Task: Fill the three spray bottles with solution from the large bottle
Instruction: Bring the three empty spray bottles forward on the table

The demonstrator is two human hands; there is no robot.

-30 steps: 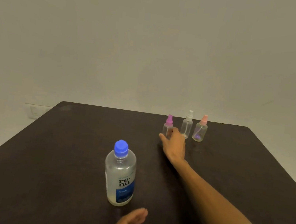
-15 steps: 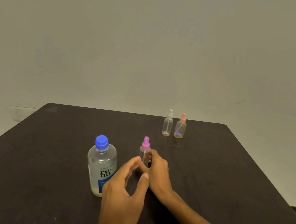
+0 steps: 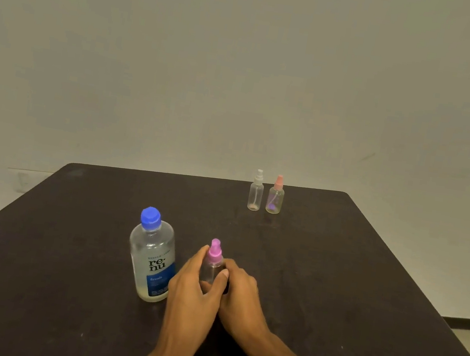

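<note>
Clear thin plastic, pink pump top: the pink-top spray bottle point(image 3: 213, 261) stood upright on the dark table point(image 3: 333, 284), just right of the large bottle point(image 3: 151, 260), near but not touching as far as the view showed.

Both hands were on it. Left hand point(image 3: 194, 290) had fingers curled round the body from the near-left side, fingertip up by the collar. Right hand point(image 3: 237, 294) gripped the body from the right, thumb across the front. Lower half of the bottle was hidden behind fingers, so fill lvl couldn't be read.

Other two, white-top spray bottle point(image 3: 255, 194) and peach-top spray bottle point(image 3: 275, 197), sat side by side near the far edge, well apart from the hands, tops on. Looked empty or nearly so.

Handling, my read:
- small bottle prob very light and tippy when empty, walls likely flex if squeezed hard. Hold body low w/ one hand, twist at the pink collar w/ the other, not at the nozzle tip.
- smooth plastic, would get slippery if solution spilled.
- large bottle, blue cap point(image 3: 150, 218) on, looked mostly full so heavier. Grab at the label mid-body, tilt slowly; small neck = narrow target, overshoot likely.
</note>
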